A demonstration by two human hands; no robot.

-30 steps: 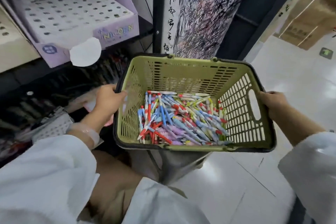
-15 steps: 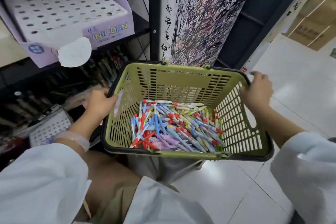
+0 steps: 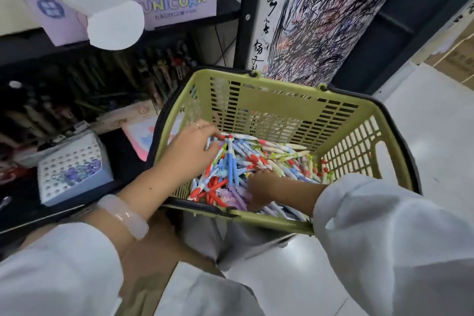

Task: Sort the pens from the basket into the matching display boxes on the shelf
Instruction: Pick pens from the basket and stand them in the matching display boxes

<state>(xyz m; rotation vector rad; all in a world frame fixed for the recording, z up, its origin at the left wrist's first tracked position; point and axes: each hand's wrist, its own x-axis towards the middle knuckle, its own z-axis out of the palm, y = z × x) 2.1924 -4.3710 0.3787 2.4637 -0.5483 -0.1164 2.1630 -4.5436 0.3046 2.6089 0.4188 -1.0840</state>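
Both hands have left the basket's sides and now reach down into the pile of pens inside it.

Seen from the head camera, the left hand [image 3: 191, 150] lies over the left part of the pens [image 3: 259, 159], fingers bent down onto them; whether it grips one cannot be told. The right hand [image 3: 260, 191] digs in near the front wall, fingers curled among purple and blue pens, its grasp hidden. The green basket [image 3: 282, 102] sits in front of the person's knees, beside a dark shelf [image 3: 228, 5]. On that shelf, up left, stands a lilac display box [image 3: 174, 2] marked UNICORN, its holed top showing. Lower left, a pale blue display box [image 3: 74, 169] holds a few purple-topped pens.
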